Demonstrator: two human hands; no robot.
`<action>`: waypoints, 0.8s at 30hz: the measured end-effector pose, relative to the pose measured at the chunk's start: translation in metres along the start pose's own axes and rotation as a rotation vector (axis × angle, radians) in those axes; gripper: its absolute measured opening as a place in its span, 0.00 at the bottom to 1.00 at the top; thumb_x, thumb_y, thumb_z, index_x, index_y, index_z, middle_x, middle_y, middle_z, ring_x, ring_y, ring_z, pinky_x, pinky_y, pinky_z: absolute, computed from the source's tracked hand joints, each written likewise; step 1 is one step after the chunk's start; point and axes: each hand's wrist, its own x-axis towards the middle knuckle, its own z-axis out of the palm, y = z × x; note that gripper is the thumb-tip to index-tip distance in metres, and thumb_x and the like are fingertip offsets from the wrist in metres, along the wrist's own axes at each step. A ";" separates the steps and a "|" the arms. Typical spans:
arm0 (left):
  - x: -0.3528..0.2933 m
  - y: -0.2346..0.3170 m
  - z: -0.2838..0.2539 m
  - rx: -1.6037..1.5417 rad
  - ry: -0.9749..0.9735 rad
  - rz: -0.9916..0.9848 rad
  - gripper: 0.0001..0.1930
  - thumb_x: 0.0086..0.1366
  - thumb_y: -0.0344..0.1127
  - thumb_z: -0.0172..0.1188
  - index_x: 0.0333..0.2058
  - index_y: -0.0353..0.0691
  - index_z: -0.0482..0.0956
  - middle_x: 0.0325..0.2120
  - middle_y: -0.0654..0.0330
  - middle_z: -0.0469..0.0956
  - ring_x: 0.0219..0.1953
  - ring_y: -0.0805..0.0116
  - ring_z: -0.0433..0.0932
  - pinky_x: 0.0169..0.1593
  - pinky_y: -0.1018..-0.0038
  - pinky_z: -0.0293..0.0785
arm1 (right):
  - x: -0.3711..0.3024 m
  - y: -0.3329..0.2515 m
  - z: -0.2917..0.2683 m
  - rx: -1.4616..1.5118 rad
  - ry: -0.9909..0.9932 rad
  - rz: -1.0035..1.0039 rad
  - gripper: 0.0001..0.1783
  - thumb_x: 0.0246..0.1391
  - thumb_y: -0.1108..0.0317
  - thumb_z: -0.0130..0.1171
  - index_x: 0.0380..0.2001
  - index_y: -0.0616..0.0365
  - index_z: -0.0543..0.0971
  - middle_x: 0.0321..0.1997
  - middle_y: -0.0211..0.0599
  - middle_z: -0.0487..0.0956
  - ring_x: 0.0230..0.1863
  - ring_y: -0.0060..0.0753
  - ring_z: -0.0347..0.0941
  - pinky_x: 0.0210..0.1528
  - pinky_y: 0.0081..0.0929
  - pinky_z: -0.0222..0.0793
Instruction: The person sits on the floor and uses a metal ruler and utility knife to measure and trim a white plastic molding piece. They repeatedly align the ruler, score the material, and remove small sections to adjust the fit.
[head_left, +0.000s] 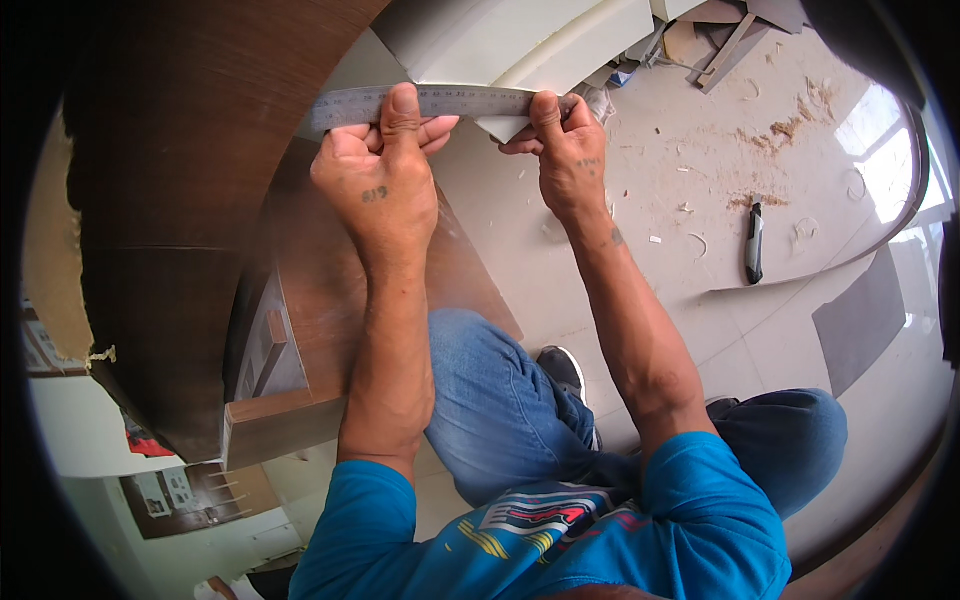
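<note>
A metal ruler [465,101] stretches level between my two hands near the top of the head view. My left hand [385,165] is closed on it, thumb pressed on its face and fingers behind. Near the ruler's other end, my right hand [565,150] pinches it with the thumb on top. The ruler's left end lies by the edge of a dark brown wooden panel [190,120]. Behind the ruler is a white piece with a long raised edge [570,40]; whether the ruler touches it I cannot tell.
A utility knife [754,243] lies on the pale tiled floor at right, near wood shavings [785,128] and a thin curved strip [860,255]. Scrap sheets [710,45] are heaped at the upper right. A grey sheet [865,310] lies farther right. Below my left forearm is a brown wooden box piece [285,430].
</note>
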 end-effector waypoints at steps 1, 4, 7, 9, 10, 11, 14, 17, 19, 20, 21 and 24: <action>0.000 0.000 0.001 -0.002 0.005 -0.003 0.20 0.75 0.39 0.65 0.35 0.22 0.80 0.27 0.49 0.86 0.29 0.65 0.89 0.34 0.75 0.88 | 0.000 0.000 0.000 0.002 0.002 -0.001 0.30 0.67 0.44 0.65 0.39 0.66 0.73 0.35 0.42 0.81 0.30 0.32 0.84 0.34 0.30 0.87; -0.001 0.003 0.001 0.004 0.005 -0.012 0.20 0.75 0.39 0.66 0.35 0.22 0.80 0.27 0.49 0.86 0.29 0.65 0.90 0.34 0.75 0.88 | 0.001 0.002 0.001 0.015 0.004 -0.005 0.30 0.66 0.44 0.65 0.39 0.66 0.73 0.35 0.41 0.81 0.30 0.32 0.84 0.35 0.30 0.87; -0.001 0.004 0.003 0.007 0.007 -0.004 0.20 0.74 0.40 0.66 0.35 0.22 0.80 0.27 0.50 0.86 0.30 0.65 0.90 0.34 0.75 0.88 | 0.000 0.001 0.001 0.023 -0.001 -0.002 0.30 0.67 0.44 0.65 0.40 0.66 0.72 0.35 0.42 0.81 0.30 0.32 0.84 0.35 0.30 0.87; -0.002 0.003 0.005 0.020 0.007 0.002 0.20 0.74 0.40 0.67 0.35 0.23 0.79 0.27 0.50 0.86 0.30 0.65 0.90 0.35 0.76 0.86 | 0.000 0.001 -0.001 0.020 0.001 0.000 0.31 0.67 0.43 0.64 0.40 0.66 0.72 0.36 0.42 0.81 0.30 0.32 0.84 0.35 0.31 0.87; -0.002 0.004 0.005 0.039 0.009 0.004 0.20 0.74 0.40 0.67 0.35 0.23 0.79 0.27 0.51 0.87 0.30 0.66 0.90 0.35 0.76 0.85 | 0.000 0.002 -0.001 0.019 0.002 0.002 0.31 0.67 0.43 0.64 0.41 0.66 0.72 0.36 0.42 0.81 0.30 0.32 0.84 0.35 0.31 0.87; -0.002 0.004 0.004 0.056 0.010 0.006 0.20 0.74 0.41 0.68 0.35 0.23 0.79 0.27 0.51 0.87 0.30 0.66 0.89 0.35 0.77 0.84 | 0.000 0.003 -0.001 0.017 0.003 0.004 0.31 0.67 0.43 0.63 0.41 0.66 0.72 0.36 0.42 0.82 0.30 0.32 0.84 0.35 0.31 0.87; -0.001 -0.003 0.002 0.070 -0.017 0.067 0.19 0.73 0.40 0.69 0.36 0.25 0.80 0.28 0.53 0.87 0.31 0.67 0.90 0.35 0.78 0.81 | 0.000 0.007 -0.004 0.009 0.002 0.001 0.30 0.69 0.44 0.63 0.42 0.66 0.71 0.36 0.43 0.82 0.30 0.33 0.84 0.36 0.31 0.87; -0.002 -0.001 0.003 0.114 -0.028 0.070 0.18 0.71 0.41 0.70 0.38 0.27 0.81 0.29 0.54 0.88 0.32 0.68 0.89 0.35 0.78 0.79 | 0.002 0.010 -0.006 0.077 -0.025 -0.001 0.28 0.70 0.46 0.63 0.42 0.66 0.71 0.34 0.43 0.81 0.32 0.35 0.85 0.39 0.33 0.87; -0.004 -0.002 -0.009 0.268 -0.084 0.103 0.19 0.69 0.40 0.72 0.41 0.26 0.81 0.32 0.54 0.88 0.35 0.68 0.89 0.42 0.77 0.83 | -0.001 0.013 -0.009 0.103 -0.041 0.036 0.27 0.70 0.47 0.63 0.42 0.65 0.71 0.34 0.42 0.82 0.33 0.37 0.85 0.41 0.34 0.87; -0.004 -0.003 -0.012 0.343 -0.111 0.127 0.20 0.68 0.40 0.73 0.43 0.26 0.80 0.34 0.53 0.88 0.36 0.68 0.88 0.46 0.77 0.84 | 0.001 0.014 -0.012 0.117 -0.051 0.046 0.27 0.70 0.48 0.63 0.42 0.65 0.71 0.33 0.42 0.82 0.34 0.37 0.86 0.42 0.35 0.87; -0.007 -0.004 -0.013 0.233 -0.124 0.137 0.20 0.65 0.39 0.76 0.44 0.28 0.81 0.36 0.54 0.88 0.36 0.68 0.88 0.45 0.75 0.84 | 0.004 0.021 -0.022 0.150 -0.094 0.047 0.26 0.72 0.45 0.59 0.43 0.62 0.72 0.35 0.44 0.83 0.35 0.40 0.86 0.43 0.39 0.87; -0.020 -0.009 -0.014 0.002 -0.154 0.179 0.22 0.59 0.35 0.80 0.49 0.32 0.82 0.43 0.55 0.86 0.38 0.68 0.87 0.45 0.72 0.85 | 0.003 0.014 -0.050 0.352 -0.104 0.116 0.23 0.73 0.44 0.56 0.44 0.57 0.73 0.40 0.44 0.84 0.37 0.42 0.86 0.42 0.40 0.86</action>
